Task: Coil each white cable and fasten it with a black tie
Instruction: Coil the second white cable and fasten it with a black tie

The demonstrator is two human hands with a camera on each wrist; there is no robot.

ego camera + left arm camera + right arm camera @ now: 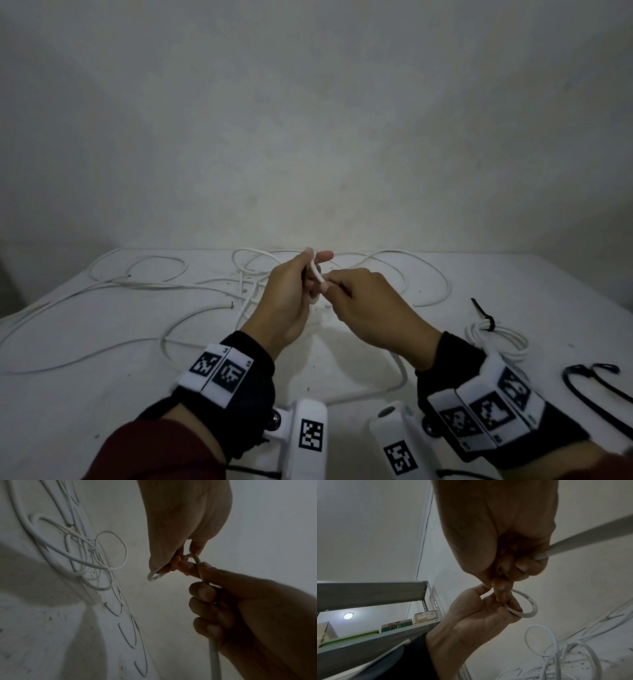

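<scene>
Both hands winding a white cable above the table

Head view: the left hand curls round a small loop of white cable, and the right hand pinches it; behind lie loose cables on a white table under a pale wall, with 1 tied coil and black ties at right. Left wrist view: the cable runs lengthwise through the curled fingers. Right wrist view: the loop stands on edge beside a metal shelf.
</scene>
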